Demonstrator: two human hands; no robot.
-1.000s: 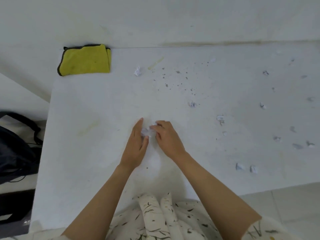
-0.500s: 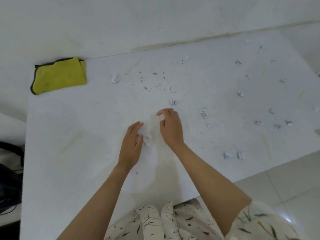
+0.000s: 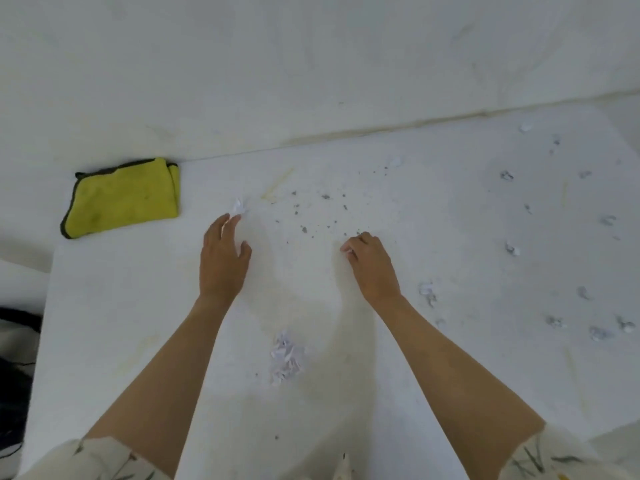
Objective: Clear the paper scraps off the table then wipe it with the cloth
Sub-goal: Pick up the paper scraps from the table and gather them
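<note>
A white table is strewn with small crumpled paper scraps. A gathered pile of scraps lies near me between my forearms. My left hand is open, fingers spread, its fingertips just short of a single scrap. My right hand has its fingers curled and pinched on a small white scrap. Several loose scraps, such as one, dot the table's right side. A folded yellow cloth with dark edging lies at the far left corner.
Dark crumbs speckle the middle of the table beyond my hands. A white wall runs along the table's far edge. A black bag sits off the left edge. Tiled floor shows at the lower right.
Both hands have left the gathered pile and moved apart and forward, the left toward the scrap near the cloth, the right onto a scrap by the crumbs. The view has tilted.
</note>
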